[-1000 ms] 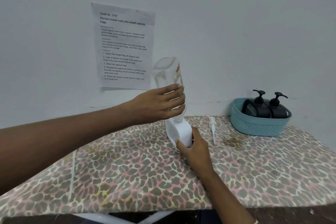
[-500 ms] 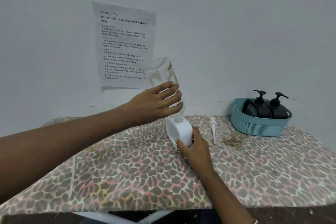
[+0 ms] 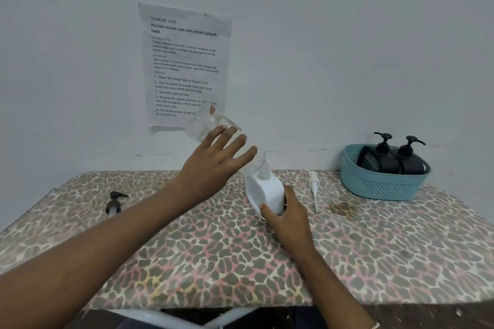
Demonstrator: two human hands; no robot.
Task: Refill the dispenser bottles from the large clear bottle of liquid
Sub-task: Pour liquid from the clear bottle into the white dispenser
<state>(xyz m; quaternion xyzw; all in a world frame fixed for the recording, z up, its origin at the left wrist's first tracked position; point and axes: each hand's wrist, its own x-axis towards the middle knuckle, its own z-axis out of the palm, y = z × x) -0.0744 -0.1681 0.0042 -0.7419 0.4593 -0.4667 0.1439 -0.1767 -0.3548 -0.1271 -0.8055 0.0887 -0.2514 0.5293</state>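
Well left of the left-hand hold, a black pump head [image 3: 115, 201] lies loose on the leopard-print table [image 3: 187, 262]; the left hand [image 3: 213, 165] has its fingers straight and spread against the side of the large clear bottle [image 3: 205, 125], pressing rather than wrapping, and I cannot tell whether the thumb backs it; the bottle is tipped, base up and leftward, its neck down at the mouth of the white dispenser bottle [image 3: 267, 189] just below and right of those fingers; the right hand [image 3: 290, 218] curls round that bottle's lower body, steadying it on the table; the pour likely wants a firmer wrap on the clear bottle and the neck seated in the opening; right of that hold lies a white pump [image 3: 313, 184], and further right a teal basket [image 3: 385, 184] with two black dispenser bottles [image 3: 385, 157]
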